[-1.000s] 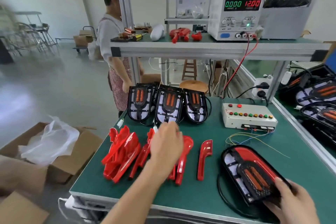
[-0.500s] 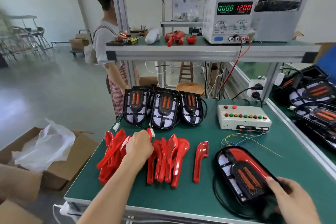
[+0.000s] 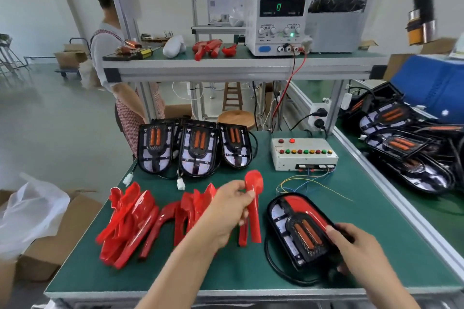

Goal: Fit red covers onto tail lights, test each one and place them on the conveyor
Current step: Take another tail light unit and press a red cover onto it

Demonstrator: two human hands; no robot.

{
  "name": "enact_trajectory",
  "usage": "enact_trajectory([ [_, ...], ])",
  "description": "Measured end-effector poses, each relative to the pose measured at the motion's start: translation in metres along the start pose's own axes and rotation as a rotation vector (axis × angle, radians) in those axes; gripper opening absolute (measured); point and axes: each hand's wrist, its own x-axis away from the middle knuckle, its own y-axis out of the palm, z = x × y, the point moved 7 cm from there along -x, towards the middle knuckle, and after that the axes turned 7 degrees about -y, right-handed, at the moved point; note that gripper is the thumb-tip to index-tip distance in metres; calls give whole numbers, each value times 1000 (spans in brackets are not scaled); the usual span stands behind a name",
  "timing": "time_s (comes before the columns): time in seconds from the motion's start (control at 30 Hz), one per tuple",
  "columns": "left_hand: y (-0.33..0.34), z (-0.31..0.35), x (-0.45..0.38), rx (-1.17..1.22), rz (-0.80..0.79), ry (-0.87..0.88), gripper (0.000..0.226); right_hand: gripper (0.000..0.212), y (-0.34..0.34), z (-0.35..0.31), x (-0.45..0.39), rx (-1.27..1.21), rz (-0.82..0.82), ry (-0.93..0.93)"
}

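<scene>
Left hand (image 3: 232,204): pinches one red cover (image 3: 253,204) above the bench (image 3: 226,276)
Right hand (image 3: 356,246): grips one tail light (image 3: 298,228)
Upright tail lights (image 3: 194,149): three visible
Loose covers (image 3: 130,223): heaped, uncountable

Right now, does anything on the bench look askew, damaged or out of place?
Nothing looks damaged. The loose red covers lie in an untidy overlapping heap at the bench's left, and thin coloured wires trail loose from the button box. The tail light under the right hand sits at an angle.
</scene>
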Motion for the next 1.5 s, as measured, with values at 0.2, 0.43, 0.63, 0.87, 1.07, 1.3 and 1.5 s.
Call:
enact_trajectory([
  [0.2,68,-43,-5,85,-61,-137,10,8,12,12,2,-229,-16,-26],
  [0.43,70,-33,-2,-77,133,-3,21,7,20,19,12,-352,86,-58],
  [0.63,64,-22,0,-442,194,126,7,14,19,19,15,-317,120,-107],
  [0.87,68,-15,4,-723,311,164,22,10,23,19,16,-349,124,-130],
  [1.07,67,-14,6,-817,361,211,16,14,22,19,16,-311,142,-146],
  [1.3,68,-17,8,-925,368,279,26,11,23,19,16,-340,152,-127],
  [1.5,53,-36,-1,-487,313,117,72,13,22,15,16,-462,164,-98],
])
